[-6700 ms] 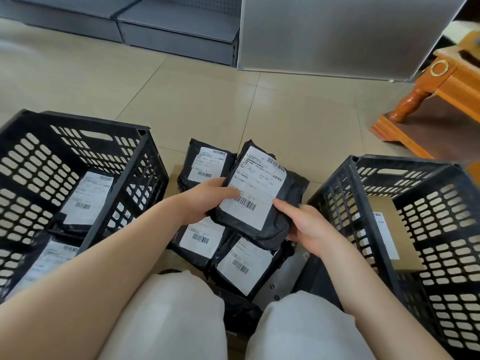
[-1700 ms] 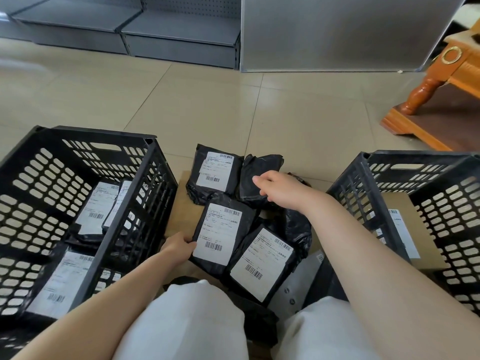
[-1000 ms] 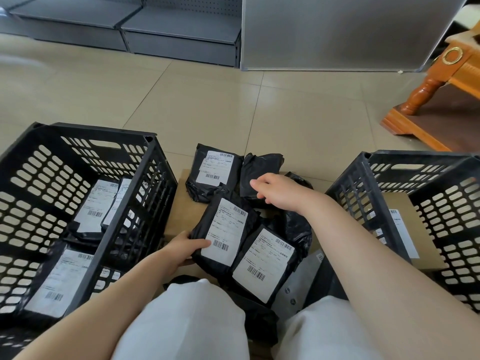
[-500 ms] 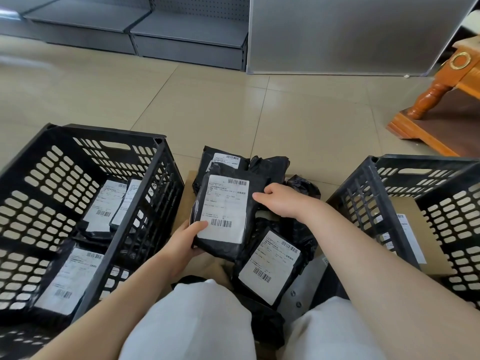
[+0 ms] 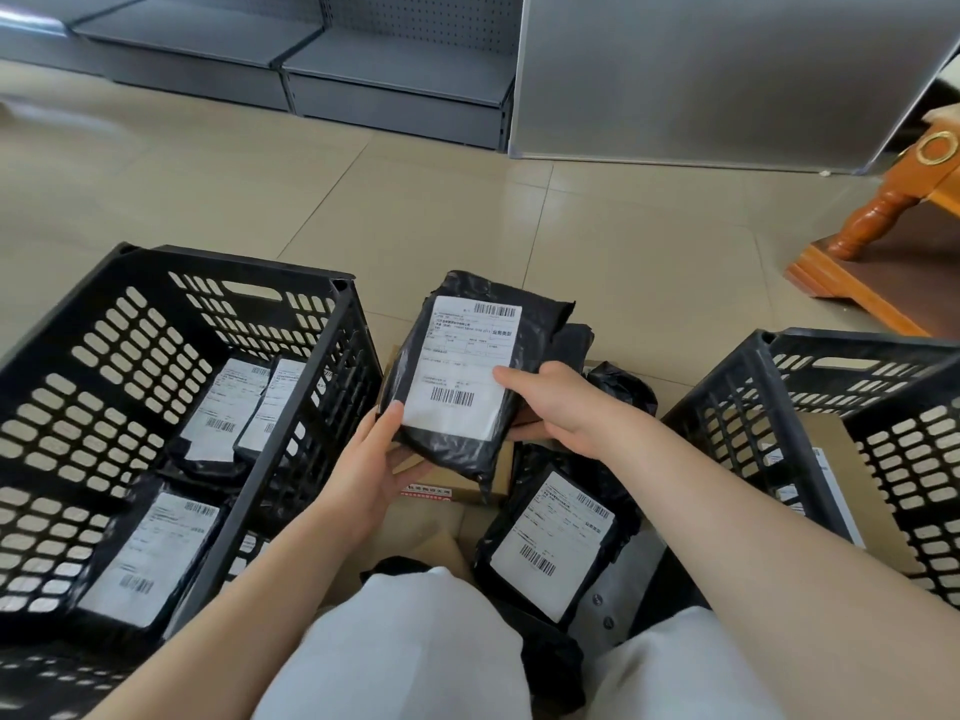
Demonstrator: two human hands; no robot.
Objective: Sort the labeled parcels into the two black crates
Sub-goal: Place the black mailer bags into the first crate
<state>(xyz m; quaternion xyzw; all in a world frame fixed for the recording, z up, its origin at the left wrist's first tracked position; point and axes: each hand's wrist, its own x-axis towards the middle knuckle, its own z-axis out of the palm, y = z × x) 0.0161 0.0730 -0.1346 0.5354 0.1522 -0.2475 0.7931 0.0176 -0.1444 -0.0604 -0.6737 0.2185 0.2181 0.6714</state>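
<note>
I hold a black parcel (image 5: 457, 366) with a white barcode label up in front of me, label facing me. My left hand (image 5: 371, 459) grips its lower left corner from below. My right hand (image 5: 545, 402) holds its right edge, thumb on the label. Another labeled black parcel (image 5: 553, 545) lies lower right between my knees, on a pile with more black bags (image 5: 621, 389). The left black crate (image 5: 291, 407) holds three labeled parcels (image 5: 150, 558). The right black crate (image 5: 748, 402) holds a brown cardboard parcel (image 5: 836, 459) with a white label.
A brown cardboard box (image 5: 457, 491) lies under the pile on the tiled floor. Grey metal shelving (image 5: 395, 85) and a grey panel stand at the back. An orange wooden furniture leg and base (image 5: 862, 236) are at the far right. My white-clad knees fill the bottom.
Both hands have lifted the labeled parcel from the pile, raised it higher and turned it upright toward me. An earlier parcel has landed in the left crate.
</note>
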